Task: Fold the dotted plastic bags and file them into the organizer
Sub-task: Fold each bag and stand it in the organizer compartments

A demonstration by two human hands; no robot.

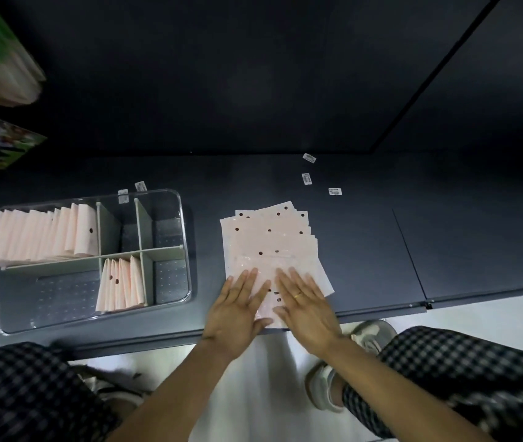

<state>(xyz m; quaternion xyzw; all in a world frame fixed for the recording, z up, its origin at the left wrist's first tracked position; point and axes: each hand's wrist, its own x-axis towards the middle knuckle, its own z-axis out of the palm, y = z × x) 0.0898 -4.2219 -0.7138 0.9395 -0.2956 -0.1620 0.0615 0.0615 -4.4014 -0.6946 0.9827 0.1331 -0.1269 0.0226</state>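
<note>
1. On the dark counter [365,244], head view: a fanned stack of flat dotted plastic bags [269,237] lies right of centre, its near edge at the counter's front lip.
2. Left hand [237,311] and right hand [308,307]: both flat, fingers straight and slightly spread, pressing the near part of the top bag. Neither grips anything. The hands lie side by side, just apart.
3. Clear organizer [177,199] sits to the left, well apart from the stack. Grey dividers split it into compartments; I count about six.
4. Filed so far: a long row of folded bags [40,237] in the far-left compartment, roughly a dozen, exact count unclear. A second, shorter group [121,285] stands in the near-middle compartment, about five.
5. Remaining compartments hold no bags.
6. Stack count: at least six or seven layers by the offset edges; uncertain.
7. Judgement: task partly done, likely past halfway; current step appears to be flattening or creasing the top bag.
8. Small barcode labels [307,178] on the counter: five visible.
</note>
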